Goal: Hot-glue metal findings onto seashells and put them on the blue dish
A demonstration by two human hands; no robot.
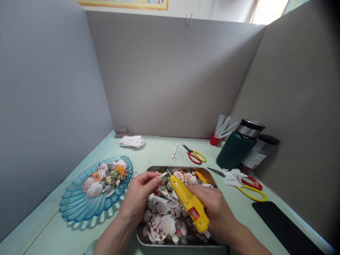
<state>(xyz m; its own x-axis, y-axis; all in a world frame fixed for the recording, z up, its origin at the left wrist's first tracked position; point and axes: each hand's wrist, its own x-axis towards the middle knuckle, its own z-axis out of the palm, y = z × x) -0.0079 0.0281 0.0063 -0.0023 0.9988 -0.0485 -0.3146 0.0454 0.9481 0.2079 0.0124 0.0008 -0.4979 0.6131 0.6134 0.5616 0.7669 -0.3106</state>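
Note:
My right hand [215,209] grips a yellow glue gun [188,202] with its nozzle pointing up and left. The nozzle tip sits at a small shell [164,174] pinched in the fingers of my left hand [140,196]. Both hands hover over a metal tray [212,180] filled with several seashells. To the left lies a blue scalloped glass plate [77,205] with a cluster of coloured shells [106,176] on it.
Small red-and-yellow scissors [195,155] and a white pen [175,150] lie behind the tray. Larger scissors [249,187] with a crumpled tissue [233,176], a green flask [237,145], a dark jar [259,152], a red cup [215,140] and a black phone [284,226] stand right. Grey partitions enclose the desk.

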